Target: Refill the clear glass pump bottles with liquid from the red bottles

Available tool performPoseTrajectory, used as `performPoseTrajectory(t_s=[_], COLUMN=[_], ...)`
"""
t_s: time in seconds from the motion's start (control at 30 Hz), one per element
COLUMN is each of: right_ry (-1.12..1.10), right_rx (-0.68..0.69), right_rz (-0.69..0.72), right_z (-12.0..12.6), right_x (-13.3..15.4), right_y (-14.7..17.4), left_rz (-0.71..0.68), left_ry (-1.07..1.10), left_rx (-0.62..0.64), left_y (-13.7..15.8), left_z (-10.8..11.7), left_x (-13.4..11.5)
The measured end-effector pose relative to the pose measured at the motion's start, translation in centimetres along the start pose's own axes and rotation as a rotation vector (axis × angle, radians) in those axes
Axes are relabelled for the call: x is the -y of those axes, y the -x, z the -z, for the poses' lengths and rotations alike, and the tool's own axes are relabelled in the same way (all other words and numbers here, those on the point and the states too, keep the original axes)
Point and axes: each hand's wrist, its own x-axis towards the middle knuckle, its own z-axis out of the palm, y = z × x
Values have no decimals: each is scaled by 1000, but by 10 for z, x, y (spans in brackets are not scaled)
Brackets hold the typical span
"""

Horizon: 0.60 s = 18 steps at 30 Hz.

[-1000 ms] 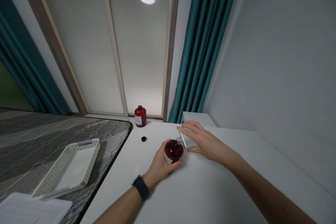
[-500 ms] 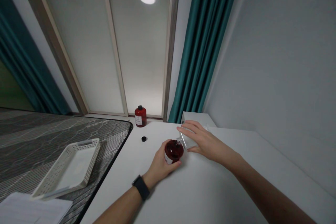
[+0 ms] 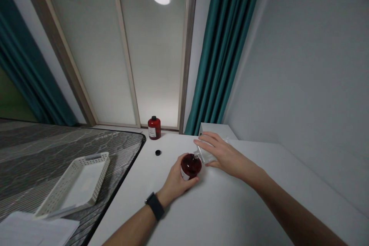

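Observation:
My left hand (image 3: pixel 174 183) is wrapped round a dark red bottle (image 3: pixel 191 165) with a white label, its neck uncapped, just above or on the white table. In my right hand (image 3: pixel 223 154) is a clear, see-through container (image 3: pixel 204 155), tipped sideways with its narrow end at the red bottle's mouth. My fingers hide much of the clear container, and I cannot tell whether liquid is flowing. A small black cap (image 3: pixel 158 153) lies on the table to the left. Farther back stands a second red bottle (image 3: pixel 154 128), upright with its black cap on.
A white plastic basket (image 3: pixel 99 178) rests on the grey patterned surface (image 3: pixel 121 142) at left, beside some white paper (image 3: pixel 37 230). A white box (image 3: pixel 230 132) stands behind my right hand. The white table (image 3: pixel 207 215) meets the wall at right.
Almost nothing differs. Both hands keep their places, and the clear container appears tipped very slightly differently at the red bottle's mouth.

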Motion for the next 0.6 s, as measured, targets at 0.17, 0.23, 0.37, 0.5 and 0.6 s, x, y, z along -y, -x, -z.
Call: performPoseTrajectory(t_s=[0.17, 0.23, 0.37, 0.5, 0.6], right_ry=[-16, -10, -8, -9, -5], right_rx=[-14, -9, -19, -35, -31], right_rz=[5, 5, 5, 4, -4], right_z=[1, 1, 0, -3, -5], right_x=[0, 0, 1, -1, -2], right_y=[0, 0, 0, 2, 4], left_rz=[4, 3, 3, -2, -7], left_ry=[-6, -8, 0, 7, 25], left_rx=[-6, -10, -15, -15, -2], left_y=[0, -1, -1, 0, 0], left_z=[0, 0, 0, 0, 1], left_x=[0, 0, 1, 1, 0])
